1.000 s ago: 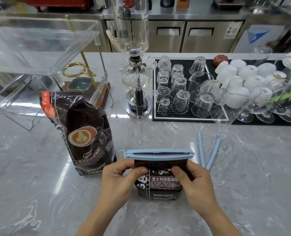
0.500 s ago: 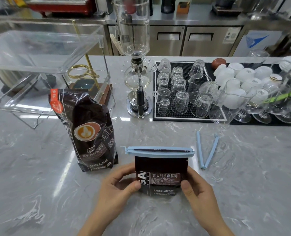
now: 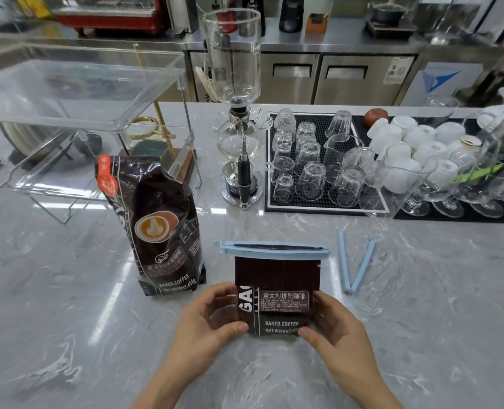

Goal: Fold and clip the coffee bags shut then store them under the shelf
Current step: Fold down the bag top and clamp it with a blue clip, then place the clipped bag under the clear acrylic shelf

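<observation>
Standing upright on the grey marbled counter (image 3: pixel 67 305), the short dark-brown folded coffee bag (image 3: pixel 275 293) was held between both hands. The left hand (image 3: pixel 206 323) curled round its left edge, thumb pinching the lower front corner; the right hand (image 3: pixel 337 329) gripped the right edge, thumb at the bottom. Each grip was closed on the bag, low down, well below the pale-blue plastic sealing clip (image 3: pixel 274 250) clamped across its folded top. The label read "BAKED.COFFEE", "NET.WEIGHT" and "意大利拼配咖啡", with large letters "GA" partly hidden. A taller unclipped dark-brown coffee bag with a latte picture (image 3: pixel 159 228) stood just left, printed "BAKED.COFFEE NET.WEIGHT:454g". A second pale-blue clip, spread in a V (image 3: pixel 354 264), lay on the counter to the right. The clear acrylic shelf (image 3: pixel 76 93) stood at the far left.
</observation>
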A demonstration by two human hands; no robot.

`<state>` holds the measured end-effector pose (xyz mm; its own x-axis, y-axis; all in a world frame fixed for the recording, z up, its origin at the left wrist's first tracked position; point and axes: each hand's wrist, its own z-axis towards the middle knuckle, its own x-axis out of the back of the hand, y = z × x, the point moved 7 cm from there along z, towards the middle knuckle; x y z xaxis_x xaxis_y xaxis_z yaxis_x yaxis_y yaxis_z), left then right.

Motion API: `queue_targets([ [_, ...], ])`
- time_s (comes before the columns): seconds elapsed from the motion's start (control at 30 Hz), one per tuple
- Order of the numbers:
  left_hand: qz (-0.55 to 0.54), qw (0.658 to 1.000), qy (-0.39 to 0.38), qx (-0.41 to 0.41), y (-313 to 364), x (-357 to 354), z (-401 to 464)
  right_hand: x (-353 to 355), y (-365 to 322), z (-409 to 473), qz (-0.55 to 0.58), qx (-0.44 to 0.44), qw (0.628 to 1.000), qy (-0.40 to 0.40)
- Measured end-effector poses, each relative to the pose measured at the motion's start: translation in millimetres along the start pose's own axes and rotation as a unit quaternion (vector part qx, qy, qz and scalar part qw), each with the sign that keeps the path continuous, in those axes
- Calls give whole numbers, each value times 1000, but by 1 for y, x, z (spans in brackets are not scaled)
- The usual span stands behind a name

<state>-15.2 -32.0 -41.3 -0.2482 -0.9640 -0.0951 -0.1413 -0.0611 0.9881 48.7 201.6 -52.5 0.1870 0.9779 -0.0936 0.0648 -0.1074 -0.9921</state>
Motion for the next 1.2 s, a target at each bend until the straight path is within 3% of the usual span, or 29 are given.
queue_targets([
  [0.47,21,999,26,-25,25,1,-8,-8,-17,-6,-32,11,998,49],
  [1.2,-3,993,96,-65,65,107,-62,-122,-52,-17,-108,48,992,-45],
])
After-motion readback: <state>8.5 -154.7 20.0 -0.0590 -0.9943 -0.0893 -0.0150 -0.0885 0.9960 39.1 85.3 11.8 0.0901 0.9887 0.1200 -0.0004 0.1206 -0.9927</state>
